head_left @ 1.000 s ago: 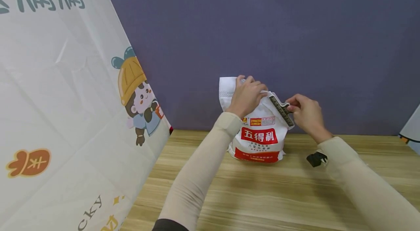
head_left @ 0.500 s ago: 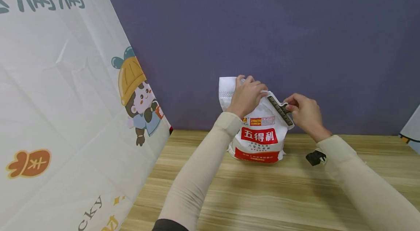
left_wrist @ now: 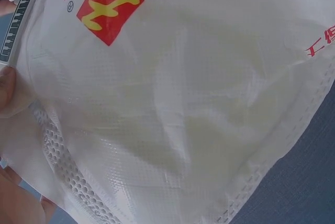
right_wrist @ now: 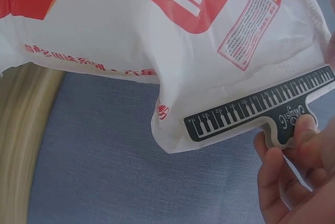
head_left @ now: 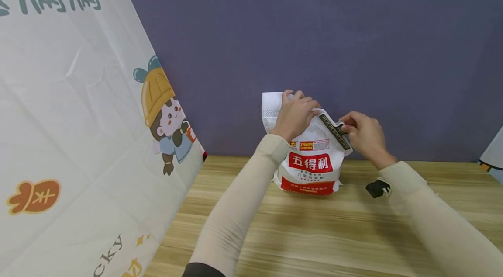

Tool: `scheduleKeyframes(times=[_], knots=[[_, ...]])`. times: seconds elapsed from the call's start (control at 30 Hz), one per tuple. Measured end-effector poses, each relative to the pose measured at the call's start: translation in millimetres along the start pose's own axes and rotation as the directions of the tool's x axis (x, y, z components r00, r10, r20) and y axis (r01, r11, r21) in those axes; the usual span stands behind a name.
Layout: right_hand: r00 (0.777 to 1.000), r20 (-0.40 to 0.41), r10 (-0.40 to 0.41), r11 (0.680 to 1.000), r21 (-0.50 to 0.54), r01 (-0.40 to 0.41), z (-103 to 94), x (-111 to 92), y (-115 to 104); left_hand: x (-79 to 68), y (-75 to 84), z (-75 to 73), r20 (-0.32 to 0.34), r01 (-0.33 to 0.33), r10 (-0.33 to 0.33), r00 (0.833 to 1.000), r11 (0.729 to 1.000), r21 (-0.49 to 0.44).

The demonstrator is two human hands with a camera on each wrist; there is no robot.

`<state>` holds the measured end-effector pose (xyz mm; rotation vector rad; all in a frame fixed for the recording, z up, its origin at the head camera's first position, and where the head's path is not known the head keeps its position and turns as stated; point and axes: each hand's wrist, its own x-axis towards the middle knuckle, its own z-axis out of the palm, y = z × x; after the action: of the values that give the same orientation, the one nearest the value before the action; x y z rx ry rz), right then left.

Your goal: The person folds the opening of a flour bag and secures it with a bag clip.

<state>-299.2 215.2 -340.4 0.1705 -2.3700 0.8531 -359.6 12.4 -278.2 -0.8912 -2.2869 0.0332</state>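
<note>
A white flour bag (head_left: 310, 172) with red printed panels stands upright on the wooden table. My left hand (head_left: 295, 115) grips its top edge, fingers over the far side. A black-and-white clip (head_left: 335, 132) with piano-key markings lies slanted along the bag's upper right edge. My right hand (head_left: 365, 135) pinches the clip's handle between thumb and fingers. In the right wrist view, the clip's long bar (right_wrist: 256, 106) spans the bag's edge near one corner. The left wrist view is mostly filled by the bag's white face (left_wrist: 172, 103), with left-hand fingers (left_wrist: 6, 85) at its side.
A purple-grey wall panel (head_left: 314, 28) rises close behind the bag. To the left leans a white printed sheet (head_left: 78, 115) with a cartoon figure. The wood-grain table (head_left: 298, 242) extends toward me. A black buckle (head_left: 377, 188) hangs at my right wrist.
The clip's face has turned slightly and its bar has shifted a little up and left along the bag's edge, with my right hand following. My left hand and the bag stay put.
</note>
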Motion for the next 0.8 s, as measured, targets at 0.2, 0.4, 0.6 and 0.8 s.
scheduleKeyframes(times=[0.2, 0.4, 0.6, 0.8], knots=[[1.0, 0.008, 0.01, 1.0, -0.011, -0.01, 1.5, 0.6, 0.2, -0.1, -0.5, 0.0, 0.003, 0.005, -0.005, 1.0, 1.0, 0.004], [1.0, -0.003, 0.001, 1.0, -0.016, -0.001, 1.8, -1.0, 0.0, -0.6, 0.2, -1.2, 0.001, 0.001, -0.001, 1.0, 1.0, 0.008], [1.0, 0.014, 0.002, 1.0, -0.027, -0.002, 3.3, -3.1, 0.2, -0.8, 0.9, -0.7, 0.008, 0.003, -0.003, 1.0, 1.0, 0.016], [1.0, 0.029, -0.001, 0.999, -0.034, 0.002, 4.7, -3.9, 1.3, -0.6, 1.7, -0.5, 0.01, -0.001, 0.001, 1.0, 0.999, 0.036]])
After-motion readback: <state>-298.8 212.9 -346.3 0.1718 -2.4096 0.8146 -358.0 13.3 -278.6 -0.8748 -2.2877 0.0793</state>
